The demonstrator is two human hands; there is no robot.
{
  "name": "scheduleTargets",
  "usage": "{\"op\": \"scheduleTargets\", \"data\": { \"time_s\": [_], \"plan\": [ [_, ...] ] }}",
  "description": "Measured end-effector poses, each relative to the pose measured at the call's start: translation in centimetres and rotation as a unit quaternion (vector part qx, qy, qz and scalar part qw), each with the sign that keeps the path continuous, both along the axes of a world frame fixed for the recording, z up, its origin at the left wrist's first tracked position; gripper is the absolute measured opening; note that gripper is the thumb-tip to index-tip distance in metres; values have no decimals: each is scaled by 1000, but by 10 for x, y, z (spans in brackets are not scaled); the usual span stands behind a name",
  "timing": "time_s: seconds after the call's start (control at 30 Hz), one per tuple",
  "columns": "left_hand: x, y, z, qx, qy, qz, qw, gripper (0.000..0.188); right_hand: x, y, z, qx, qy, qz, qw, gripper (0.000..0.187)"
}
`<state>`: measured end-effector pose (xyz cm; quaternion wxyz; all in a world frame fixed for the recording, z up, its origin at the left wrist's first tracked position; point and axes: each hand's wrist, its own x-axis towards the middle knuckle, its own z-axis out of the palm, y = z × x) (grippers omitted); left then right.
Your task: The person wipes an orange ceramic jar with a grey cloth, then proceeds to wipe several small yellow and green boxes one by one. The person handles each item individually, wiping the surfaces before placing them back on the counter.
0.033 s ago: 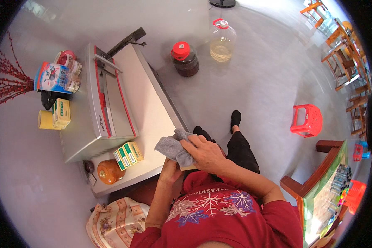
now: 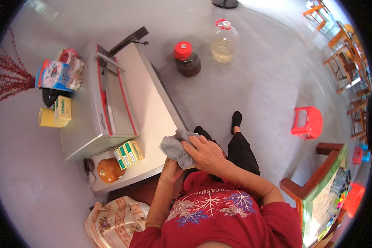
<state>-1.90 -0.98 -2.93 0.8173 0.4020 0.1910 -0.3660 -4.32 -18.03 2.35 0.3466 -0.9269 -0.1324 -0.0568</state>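
A crumpled grey cloth [image 2: 174,146] is bunched between my two hands, in front of my red shirt and beside the counter's near right corner. My right hand [image 2: 208,156] lies over it from the right, fingers bent and pressed into the fabric. Under the cloth's left side is my left hand [image 2: 170,170], curled, with most of its fingers hidden. A pale yellowish edge [image 2: 189,167] shows between the hands below the cloth; what it belongs to I cannot make out.
On the white counter [image 2: 151,103] are a silver cabinet [image 2: 84,144], yellow-green boxes [image 2: 129,153] and an orange round jar [image 2: 109,170]. A red-lidded jar [image 2: 188,62] and clear jug [image 2: 224,47] stand on the floor. Right are a red stool [image 2: 308,122] and wooden-framed table [image 2: 314,182].
The cloth's shape between my hands has shifted slightly, its left end a little to the right. The surroundings are slightly displaced in view; both hands stay on the same spot.
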Motion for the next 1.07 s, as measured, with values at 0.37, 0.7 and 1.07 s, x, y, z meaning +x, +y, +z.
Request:
{"op": "scheduleTargets", "data": {
  "time_s": [0.37, 0.7, 1.07],
  "plan": [
    [16, 61, -51, 525, -217, 46, 822, 46, -36, -16, -20, 74, 143, 68, 985, 46],
    [40, 125, -73, 782, -372, 74, 494, 53, -27, -7, -19, 28, 160, 86, 983, 49],
    [64, 129, -101, 796, -339, 106, 490, 54, -29, -10, -17, 13, 172, 74, 982, 50]
  ]
}}
